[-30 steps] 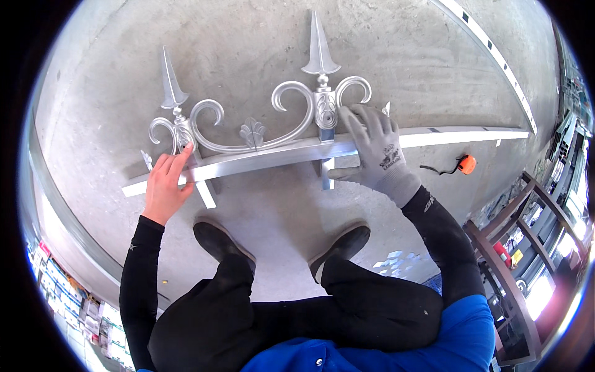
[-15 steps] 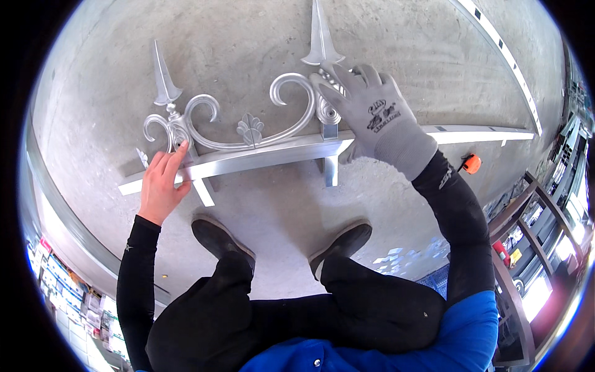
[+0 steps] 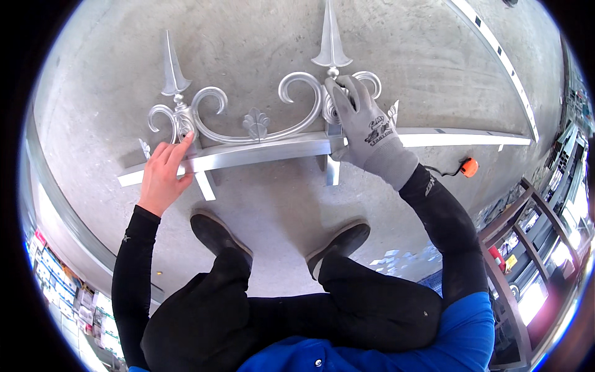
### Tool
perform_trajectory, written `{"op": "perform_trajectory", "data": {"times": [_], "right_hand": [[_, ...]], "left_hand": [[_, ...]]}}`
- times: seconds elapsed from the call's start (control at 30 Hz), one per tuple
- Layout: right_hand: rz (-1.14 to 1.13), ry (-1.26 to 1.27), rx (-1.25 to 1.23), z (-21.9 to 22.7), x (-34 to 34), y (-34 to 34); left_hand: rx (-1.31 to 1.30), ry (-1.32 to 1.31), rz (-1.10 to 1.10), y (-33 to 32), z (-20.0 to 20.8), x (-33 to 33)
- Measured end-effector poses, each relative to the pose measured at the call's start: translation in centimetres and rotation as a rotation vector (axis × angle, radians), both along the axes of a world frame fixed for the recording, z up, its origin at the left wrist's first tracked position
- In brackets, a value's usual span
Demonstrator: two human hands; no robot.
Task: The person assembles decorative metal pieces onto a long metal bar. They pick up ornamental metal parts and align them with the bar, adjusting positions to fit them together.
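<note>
Silver metal rail with scrolls and spear points (image 3: pixel 266 155) on grey concrete floor (image 3: pixel 260 56).
Your bare left hand (image 3: pixel 164 175), its grip loose, touches the left post, seemingly steadying it; your grey-gloved right hand (image 3: pixel 372 133) covers the right post, grip unclear.

Leafed scrollwork (image 3: pixel 255 124) looks satiny metal to me, the bar (image 3: pixel 266 152) shinier; right glove (image 3: pixel 375 135) matt knit, floor (image 3: pixel 260 49) dull concrete.
</note>
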State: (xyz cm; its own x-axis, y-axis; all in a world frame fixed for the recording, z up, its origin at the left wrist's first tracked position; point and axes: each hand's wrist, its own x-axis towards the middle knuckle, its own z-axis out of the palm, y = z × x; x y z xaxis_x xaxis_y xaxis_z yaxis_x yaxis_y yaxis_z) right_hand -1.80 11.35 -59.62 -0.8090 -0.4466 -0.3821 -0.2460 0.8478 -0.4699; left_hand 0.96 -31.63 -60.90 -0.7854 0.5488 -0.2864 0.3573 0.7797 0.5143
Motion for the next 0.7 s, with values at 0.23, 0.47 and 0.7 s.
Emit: {"op": "perform_trajectory", "data": {"times": [0.23, 0.47, 0.7], "right_hand": [[-0.039, 0.029, -0.09, 0.0, 0.7, 0.4], [-0.052, 0.025, -0.146, -0.6, 0.9, 0.8], [-0.041, 0.077, -0.088, -0.3, 1.1, 0.6]], "left_hand": [[0.015, 0.046, -0.004, 0.1, 0.0, 0.1], [-0.083, 0.086, -0.087, 1.2, 0.9, -0.2], [-0.068, 0.14, -0.12, 1.4, 1.0, 0.1]]}}
